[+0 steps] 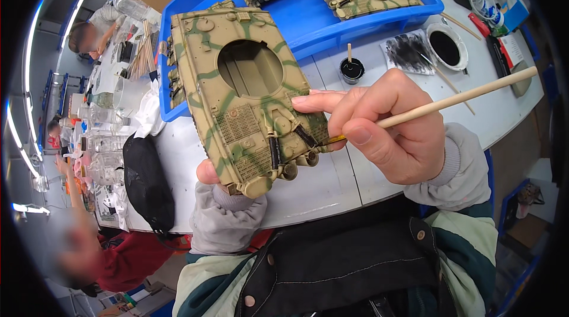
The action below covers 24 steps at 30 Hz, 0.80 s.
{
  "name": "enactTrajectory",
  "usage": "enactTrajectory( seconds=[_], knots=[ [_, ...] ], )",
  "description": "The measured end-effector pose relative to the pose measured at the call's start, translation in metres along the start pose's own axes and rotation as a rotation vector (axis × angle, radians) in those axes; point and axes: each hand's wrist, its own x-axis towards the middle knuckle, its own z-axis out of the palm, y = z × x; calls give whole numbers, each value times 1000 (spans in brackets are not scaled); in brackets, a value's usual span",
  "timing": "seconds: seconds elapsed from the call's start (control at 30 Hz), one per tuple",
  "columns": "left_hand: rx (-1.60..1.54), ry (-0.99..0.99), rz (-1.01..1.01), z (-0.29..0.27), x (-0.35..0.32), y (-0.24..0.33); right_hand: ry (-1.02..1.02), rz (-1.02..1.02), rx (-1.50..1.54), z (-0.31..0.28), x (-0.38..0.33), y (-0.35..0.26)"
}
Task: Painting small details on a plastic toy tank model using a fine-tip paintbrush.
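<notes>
Over a white table, the left hand holds up a camouflaged model tank hull while the right hand pinches a wooden-handled brush against its rear, a blue tray of similar hulls lying behind.

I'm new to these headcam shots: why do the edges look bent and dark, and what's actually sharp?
Head view: the fisheye lens bows the blue tray and table edge, with black corners; the camouflaged tank hull, right hand and brush are sharp; ceiling lights glare at left; figures at left are blurred.
</notes>
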Motion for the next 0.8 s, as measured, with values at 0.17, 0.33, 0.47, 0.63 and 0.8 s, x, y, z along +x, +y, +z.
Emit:
enactTrajectory(
  seconds=[0.17, 0.33, 0.47, 0.63, 0.8],
  knots=[
    [40, 63, -5, -6, -6, 0, 10, 2, -8, 2, 0, -2],
    [-29, 57, -44, 11, 3, 2, 2, 2, 1, 0, -1, 0],
    [8, 8, 36, -1, 1, -1, -8, -6, -17, 1, -1, -1],
    [19, -50, 103, -8, 2, -4, -4, -7, -31, 0, 0, 0],
    [28, -79, 75, -10, 2, -4, -3, -10, 9, -2, 1, 0]
  ],
)
